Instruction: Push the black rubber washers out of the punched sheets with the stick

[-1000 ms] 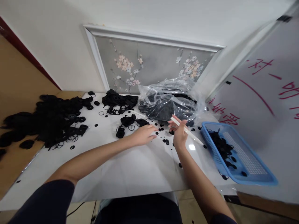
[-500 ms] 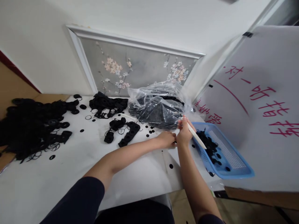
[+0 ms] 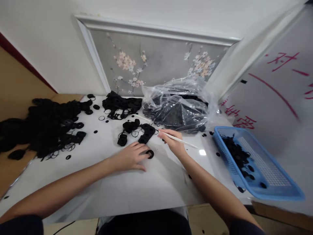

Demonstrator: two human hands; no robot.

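Observation:
My left hand [image 3: 132,157] lies on the white table with its fingers stretched out, fingertips touching a flat black ring [image 3: 150,152]. In my right hand [image 3: 173,142] is a slim white pen-like stick [image 3: 184,141], gripped like a pencil. Its thin dark tip points left, close to a black strip with round holes [image 3: 148,132]. Just left of that strip sits a small cluster of black rings and scraps [image 3: 129,126]. I cannot tell whether the tip touches the strip.
A clear plastic bag [image 3: 176,112] of black pieces stands at the back. The blue basket [image 3: 276,192] on the right holds black bits. Black rings are heaped in a large pile [image 3: 51,124] at left, with perforated black scraps [image 3: 121,106] behind. Another white stick [image 3: 143,118] lies near the bag.
Both hands have moved left, away from the basket, and are now apart. The left hand has spread its fingers at a black ring; the stick stays in my right hand. The view has shifted.

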